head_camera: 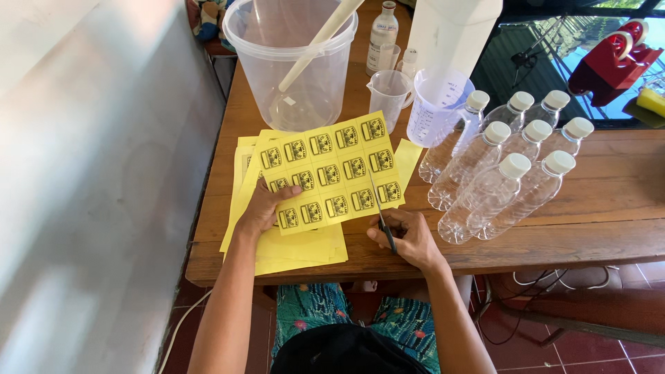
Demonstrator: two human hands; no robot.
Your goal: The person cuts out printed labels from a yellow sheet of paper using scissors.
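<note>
Two hands engaged. Left hand [262,208] pinches yellow label sheet [331,172] at lower-left edge, above paper stack [298,246] on table [596,221]. Right hand [409,239], fingers curled through scissors [379,208], blades between label columns. Keep sheet taut; follow gap.

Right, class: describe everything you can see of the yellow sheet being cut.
The yellow label sheet is thin paper printed with rows of identical black emblems. The left hand grips its lower left corner, lifting it above a stack of yellow sheets. Scissors in the right hand are cutting up between its columns from the bottom edge.
</note>
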